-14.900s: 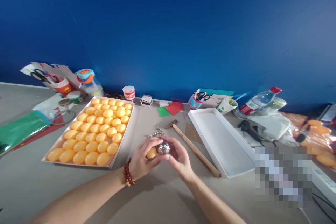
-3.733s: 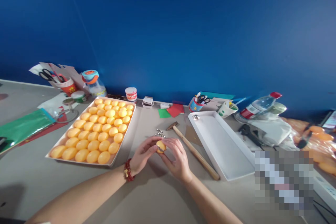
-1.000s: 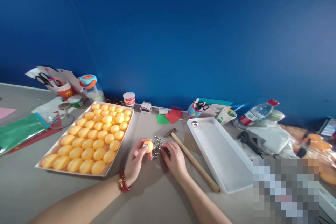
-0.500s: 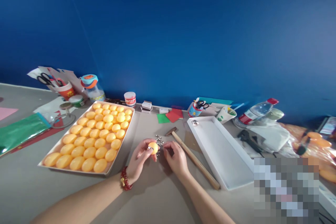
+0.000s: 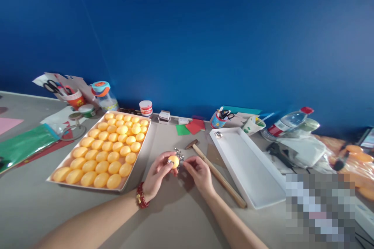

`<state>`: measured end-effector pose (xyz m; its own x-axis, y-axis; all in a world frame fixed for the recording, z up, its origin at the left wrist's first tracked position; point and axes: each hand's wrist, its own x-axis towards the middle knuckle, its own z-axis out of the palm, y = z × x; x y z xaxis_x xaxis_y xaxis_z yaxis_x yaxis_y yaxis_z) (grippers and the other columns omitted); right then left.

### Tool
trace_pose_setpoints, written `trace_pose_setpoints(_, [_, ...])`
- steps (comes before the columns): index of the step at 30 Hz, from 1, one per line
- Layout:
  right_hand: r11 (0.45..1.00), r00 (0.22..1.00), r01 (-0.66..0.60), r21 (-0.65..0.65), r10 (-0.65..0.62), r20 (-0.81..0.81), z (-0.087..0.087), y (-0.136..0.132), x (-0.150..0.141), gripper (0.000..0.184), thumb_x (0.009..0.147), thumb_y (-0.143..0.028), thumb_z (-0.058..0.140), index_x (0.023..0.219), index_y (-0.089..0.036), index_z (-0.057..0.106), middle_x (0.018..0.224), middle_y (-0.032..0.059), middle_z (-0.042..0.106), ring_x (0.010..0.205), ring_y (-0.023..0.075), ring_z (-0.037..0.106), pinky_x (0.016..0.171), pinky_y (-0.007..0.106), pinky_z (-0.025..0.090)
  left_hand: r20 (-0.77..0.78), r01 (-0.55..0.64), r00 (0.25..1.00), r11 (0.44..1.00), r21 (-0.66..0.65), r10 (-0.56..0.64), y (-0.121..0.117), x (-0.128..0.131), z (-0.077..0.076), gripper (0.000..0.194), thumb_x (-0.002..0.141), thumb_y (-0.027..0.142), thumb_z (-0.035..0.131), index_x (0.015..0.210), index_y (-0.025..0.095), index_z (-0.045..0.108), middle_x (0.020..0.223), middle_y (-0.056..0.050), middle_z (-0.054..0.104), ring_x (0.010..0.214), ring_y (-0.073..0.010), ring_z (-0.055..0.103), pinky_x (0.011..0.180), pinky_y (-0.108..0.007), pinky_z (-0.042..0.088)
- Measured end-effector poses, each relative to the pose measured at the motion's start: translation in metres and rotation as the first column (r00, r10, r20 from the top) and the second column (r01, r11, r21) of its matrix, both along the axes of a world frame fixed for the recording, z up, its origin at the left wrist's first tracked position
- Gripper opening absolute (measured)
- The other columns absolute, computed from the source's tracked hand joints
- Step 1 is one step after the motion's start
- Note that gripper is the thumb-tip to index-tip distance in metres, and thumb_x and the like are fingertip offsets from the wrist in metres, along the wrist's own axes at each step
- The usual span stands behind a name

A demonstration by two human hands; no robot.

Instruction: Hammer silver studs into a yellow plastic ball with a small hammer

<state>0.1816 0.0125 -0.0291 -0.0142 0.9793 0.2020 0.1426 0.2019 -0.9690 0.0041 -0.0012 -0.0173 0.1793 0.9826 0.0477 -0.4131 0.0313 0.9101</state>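
Observation:
My left hand (image 5: 156, 177) grips an orange table tennis ball (image 5: 174, 162) between thumb and fingers. A bit of shiny metal shows on the ball's left side, by the thumb tip. Close by on the right, my right hand (image 5: 202, 176) has thumb and index finger pinched together, pointing at the ball. Whatever is in that pinch is too small to make out. Just behind the ball, a little heap of shiny metal pieces (image 5: 179, 153) lies on the table, partly hidden by the fingers. A hammer with a wooden handle (image 5: 222, 181) lies right of my right hand.
To the left stands a shallow box (image 5: 124, 183) full of orange balls. A long white tray (image 5: 254, 171) on the right has a shiny metal object (image 5: 218, 134) in its far corner. Paper squares (image 5: 195, 126), a cup with scissors (image 5: 217, 121) and a plastic bottle (image 5: 288, 122) line the back.
The whole view has shifted slightly. My left hand still holds the ball, now a little further right. My right hand has also moved slightly right, its fingers less curled.

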Motion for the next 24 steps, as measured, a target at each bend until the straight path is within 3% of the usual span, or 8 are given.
trace_pose_setpoints(3, [0.992,0.990,-0.051,-0.115,0.035,-0.135,0.003,-0.001,-0.001,0.028,0.079,-0.044,0.072,0.078,-0.017,0.066,0.069,0.0027,0.067,0.060,0.0159,0.060,0.056,0.027,0.049,-0.003,0.010,1.000,1.000,0.009,-0.010,0.000,0.000,0.000,0.034,0.087,0.033,0.062,0.117,0.019,0.062,0.099,-0.007,0.065,0.074,-0.0168,0.064,0.072,-0.031,0.053])
trace_pose_setpoints(7, [0.980,0.967,-0.098,-0.175,0.053,-0.247,0.007,-0.003,-0.001,0.027,0.077,-0.043,0.074,0.083,-0.017,0.068,0.074,0.0036,0.069,0.066,0.0176,0.063,0.064,0.030,0.052,0.000,0.015,1.000,1.000,0.012,-0.015,0.000,0.000,0.000,0.034,0.085,0.033,0.063,0.117,0.020,0.062,0.099,-0.006,0.065,0.075,-0.0181,0.064,0.071,-0.032,0.053])
trace_pose_setpoints(17, [0.984,0.935,-0.142,-0.103,0.099,-0.341,0.013,-0.007,0.002,0.016,0.080,-0.035,0.073,0.082,-0.020,0.069,0.081,0.0033,0.065,0.072,0.0174,0.060,0.070,0.031,0.050,-0.005,0.050,0.999,0.999,0.002,-0.050,0.000,0.001,0.002,0.033,0.087,0.032,0.062,0.119,0.022,0.060,0.107,-0.007,0.065,0.081,-0.0200,0.065,0.073,-0.034,0.056])
trace_pose_setpoints(24, [0.952,0.866,-0.296,-0.076,0.234,-0.442,0.020,-0.011,-0.001,0.012,0.080,-0.033,0.073,0.079,-0.022,0.069,0.087,0.0019,0.055,0.078,0.0170,0.056,0.072,0.029,0.047,-0.060,0.055,0.997,0.997,0.055,-0.051,0.002,0.002,0.005,0.035,0.085,0.031,0.065,0.118,0.022,0.059,0.105,-0.007,0.068,0.077,-0.0185,0.067,0.071,-0.033,0.056])
